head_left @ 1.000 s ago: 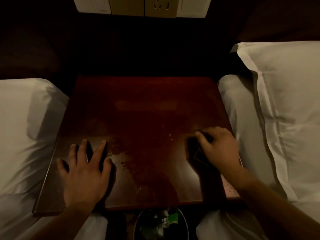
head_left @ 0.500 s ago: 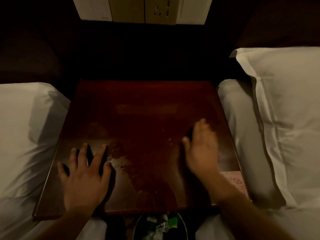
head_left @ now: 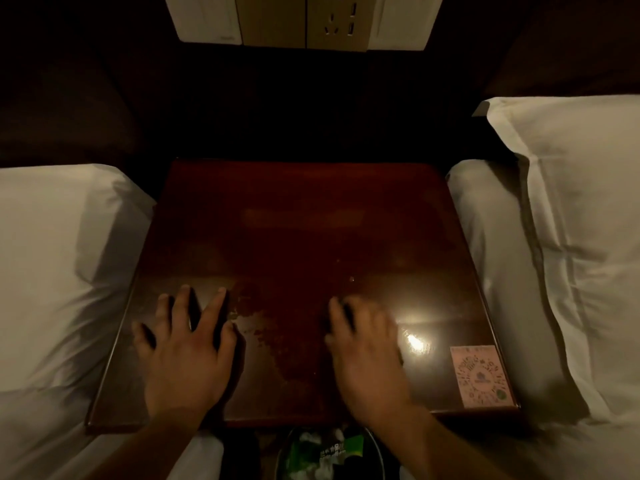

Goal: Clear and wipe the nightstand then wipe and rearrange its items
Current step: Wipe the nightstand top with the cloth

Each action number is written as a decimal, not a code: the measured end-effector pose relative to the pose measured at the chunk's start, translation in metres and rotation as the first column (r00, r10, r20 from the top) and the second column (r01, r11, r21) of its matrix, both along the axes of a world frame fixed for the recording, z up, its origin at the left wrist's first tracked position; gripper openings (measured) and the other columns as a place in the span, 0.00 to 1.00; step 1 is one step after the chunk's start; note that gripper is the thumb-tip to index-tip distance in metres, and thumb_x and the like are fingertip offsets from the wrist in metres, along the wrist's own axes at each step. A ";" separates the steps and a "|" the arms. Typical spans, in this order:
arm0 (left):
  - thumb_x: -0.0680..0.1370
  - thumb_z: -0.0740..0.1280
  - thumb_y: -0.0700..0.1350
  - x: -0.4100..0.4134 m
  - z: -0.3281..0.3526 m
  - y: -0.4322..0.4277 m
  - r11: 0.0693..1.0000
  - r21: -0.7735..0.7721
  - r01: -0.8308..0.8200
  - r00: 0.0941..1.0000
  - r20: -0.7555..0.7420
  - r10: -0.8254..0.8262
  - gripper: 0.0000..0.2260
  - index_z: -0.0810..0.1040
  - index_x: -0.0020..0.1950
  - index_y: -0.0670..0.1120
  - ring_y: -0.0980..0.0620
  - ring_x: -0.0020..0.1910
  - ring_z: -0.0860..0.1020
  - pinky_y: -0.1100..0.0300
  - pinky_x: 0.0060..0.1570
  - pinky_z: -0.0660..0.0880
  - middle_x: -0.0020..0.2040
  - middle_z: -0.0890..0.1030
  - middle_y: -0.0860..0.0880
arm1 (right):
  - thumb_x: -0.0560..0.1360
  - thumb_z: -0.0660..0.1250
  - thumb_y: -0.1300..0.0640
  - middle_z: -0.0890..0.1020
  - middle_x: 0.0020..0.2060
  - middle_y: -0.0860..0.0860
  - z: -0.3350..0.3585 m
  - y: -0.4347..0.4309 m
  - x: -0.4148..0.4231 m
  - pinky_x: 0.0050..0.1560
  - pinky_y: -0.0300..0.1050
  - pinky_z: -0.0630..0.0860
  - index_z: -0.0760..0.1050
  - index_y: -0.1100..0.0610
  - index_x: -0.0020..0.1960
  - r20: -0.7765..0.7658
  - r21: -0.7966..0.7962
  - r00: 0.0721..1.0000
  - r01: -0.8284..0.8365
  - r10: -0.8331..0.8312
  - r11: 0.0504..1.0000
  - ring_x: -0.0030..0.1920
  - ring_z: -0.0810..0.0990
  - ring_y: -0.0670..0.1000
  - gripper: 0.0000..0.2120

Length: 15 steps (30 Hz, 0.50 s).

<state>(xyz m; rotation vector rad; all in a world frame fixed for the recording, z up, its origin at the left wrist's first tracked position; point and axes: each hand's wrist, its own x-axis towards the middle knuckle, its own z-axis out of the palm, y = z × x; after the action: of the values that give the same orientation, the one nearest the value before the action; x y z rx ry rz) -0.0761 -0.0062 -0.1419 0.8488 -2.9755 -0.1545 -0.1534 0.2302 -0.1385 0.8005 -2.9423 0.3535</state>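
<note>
Dim and warm in here, a glare spot gleaming on the desk [head_left: 311, 220] beside the motion-blurred right hand [head_left: 367, 355], corners gone black

The upper half of the glossy, dark red-brown wooden nightstand top [head_left: 311, 220] showed only wood across its width. In the lower part, the left hand [head_left: 187, 351] lay flat with spread fingers at lower left and the blurred right hand [head_left: 367, 355] sat at lower centre, a strip of wood between them. A flat pink paper sticker [head_left: 481, 375] lay in the lower right corner. A white pillow [head_left: 52, 254] crowded the left edge and white bedding [head_left: 485, 237] the right. A round bin of litter [head_left: 329, 455] stood below the front edge.
</note>
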 end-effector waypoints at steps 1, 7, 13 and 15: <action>0.78 0.50 0.61 0.000 -0.001 -0.001 1.000 -0.004 -0.002 1.000 -0.004 0.002 0.25 0.64 0.76 0.62 0.40 0.78 0.57 0.30 0.72 0.55 0.77 0.65 0.43 | 0.77 0.63 0.52 0.71 0.64 0.54 -0.002 0.006 0.005 0.63 0.58 0.68 0.64 0.54 0.73 -0.013 -0.003 0.992 -0.125 0.125 0.992 0.63 0.71 0.58 0.26; 0.79 0.51 0.61 -0.002 -0.004 -0.002 1.000 -0.013 0.001 1.000 0.011 -0.001 0.25 0.64 0.76 0.62 0.40 0.78 0.58 0.31 0.72 0.55 0.77 0.65 0.43 | 0.78 0.64 0.56 0.73 0.65 0.56 0.010 0.039 -0.113 0.61 0.59 0.65 0.71 0.57 0.67 0.062 -0.082 0.913 0.408 -0.404 0.909 0.65 0.68 0.61 0.18; 0.78 0.50 0.61 -0.001 -0.001 -0.002 1.000 0.003 -0.005 1.000 0.000 0.005 0.25 0.65 0.75 0.62 0.40 0.78 0.57 0.31 0.72 0.55 0.77 0.65 0.43 | 0.77 0.64 0.55 0.73 0.63 0.54 -0.006 0.007 -0.022 0.61 0.58 0.70 0.71 0.57 0.65 -0.031 -0.091 0.979 -0.205 0.203 0.975 0.63 0.72 0.58 0.18; 0.79 0.51 0.61 -0.002 -0.003 -0.002 1.000 0.000 -0.005 1.000 0.004 0.005 0.24 0.64 0.75 0.62 0.41 0.78 0.57 0.32 0.72 0.54 0.77 0.65 0.44 | 0.78 0.62 0.55 0.75 0.62 0.52 -0.007 0.018 -0.042 0.62 0.56 0.69 0.72 0.55 0.65 -0.072 -0.066 0.935 -0.353 0.349 0.933 0.63 0.72 0.56 0.16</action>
<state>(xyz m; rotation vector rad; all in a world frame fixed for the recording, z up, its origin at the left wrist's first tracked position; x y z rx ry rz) -0.0779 -0.0083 -0.1449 0.8571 -2.9767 -0.1533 -0.1952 0.2486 -0.1450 1.3044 -2.7031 0.4535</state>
